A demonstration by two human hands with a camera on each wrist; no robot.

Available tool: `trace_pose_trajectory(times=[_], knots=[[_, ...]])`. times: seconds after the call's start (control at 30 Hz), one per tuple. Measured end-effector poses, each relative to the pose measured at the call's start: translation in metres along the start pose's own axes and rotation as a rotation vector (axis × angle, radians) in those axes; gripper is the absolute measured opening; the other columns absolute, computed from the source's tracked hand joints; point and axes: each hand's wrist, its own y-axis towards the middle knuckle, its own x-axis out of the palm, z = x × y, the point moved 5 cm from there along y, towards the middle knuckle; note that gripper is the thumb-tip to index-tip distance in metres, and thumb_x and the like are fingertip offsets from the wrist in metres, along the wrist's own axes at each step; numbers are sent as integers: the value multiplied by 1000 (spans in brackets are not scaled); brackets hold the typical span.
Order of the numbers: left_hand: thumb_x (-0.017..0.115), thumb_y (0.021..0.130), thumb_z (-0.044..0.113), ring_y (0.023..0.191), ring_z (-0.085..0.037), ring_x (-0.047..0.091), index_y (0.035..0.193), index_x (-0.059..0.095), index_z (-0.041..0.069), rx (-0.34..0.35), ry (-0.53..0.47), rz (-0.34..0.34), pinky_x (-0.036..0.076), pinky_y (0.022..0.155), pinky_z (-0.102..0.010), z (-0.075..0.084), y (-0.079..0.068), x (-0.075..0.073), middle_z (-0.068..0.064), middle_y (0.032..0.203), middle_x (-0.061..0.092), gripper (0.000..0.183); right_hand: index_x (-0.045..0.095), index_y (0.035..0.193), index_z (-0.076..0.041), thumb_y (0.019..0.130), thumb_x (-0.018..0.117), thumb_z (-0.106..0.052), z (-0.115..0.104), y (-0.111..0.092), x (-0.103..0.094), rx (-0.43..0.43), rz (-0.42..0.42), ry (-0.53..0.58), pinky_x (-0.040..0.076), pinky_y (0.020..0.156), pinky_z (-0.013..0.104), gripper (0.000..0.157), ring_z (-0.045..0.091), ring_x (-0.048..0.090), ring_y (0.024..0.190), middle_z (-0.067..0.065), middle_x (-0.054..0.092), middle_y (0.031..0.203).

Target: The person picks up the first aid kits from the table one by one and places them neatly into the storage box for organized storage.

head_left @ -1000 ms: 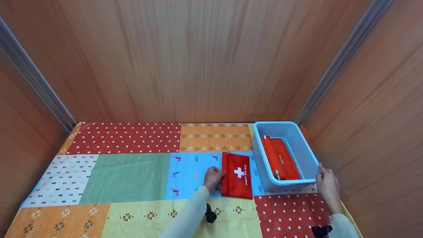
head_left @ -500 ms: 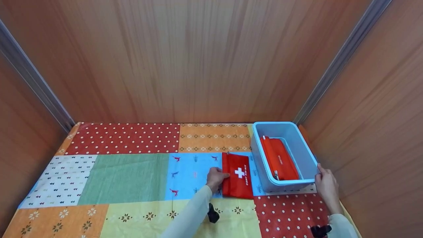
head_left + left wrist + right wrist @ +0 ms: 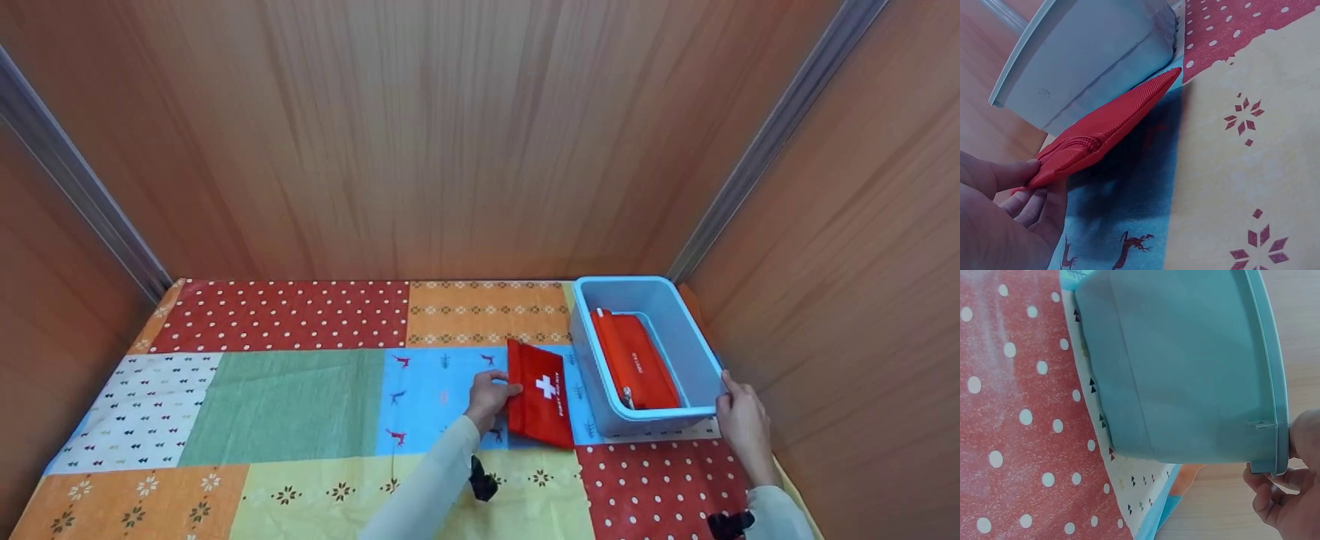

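My left hand pinches the left edge of a red first aid pouch with a white cross on its face. In the left wrist view the thumb lies on top and the fingers underneath, and the pouch tilts with its held edge raised off the cloth. My right hand grips the near right corner of the rim of a light blue plastic bin. The right wrist view has thumb and fingers around that rim corner. Inside the bin lies another red pouch with a zip.
A patchwork-patterned tablecloth covers the table. Wood-grain panels rise behind it and on both sides. The bin stands near the back right corner, close to the right panel.
My left hand has gone from touching the pouch's left edge to pinching it, and that edge has lifted off the cloth. The right hand stays on the bin's rim.
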Motion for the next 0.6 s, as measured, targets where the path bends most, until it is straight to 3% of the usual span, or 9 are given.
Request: trace_pose_trajectory(times=[0.3, 0.6], knots=[[73, 86, 7, 81, -21, 73, 104, 63, 2, 1, -55, -15, 60, 79, -40, 11, 1, -6, -14, 102, 73, 21, 33, 147, 4, 101, 44, -8, 0, 1, 0, -3, -6, 10, 52, 87, 59, 49, 51, 55, 104, 34, 48, 122], [70, 87, 6, 78, -20, 73, 105, 61, -1, 31, -137, -27, 61, 73, -38, 25, 2, -18, -15, 101, 73, 21, 35, 147, 4, 100, 45, -6, -1, 0, -1, -5, 4, 5, 52, 86, 59, 49, 51, 55, 102, 33, 50, 118]])
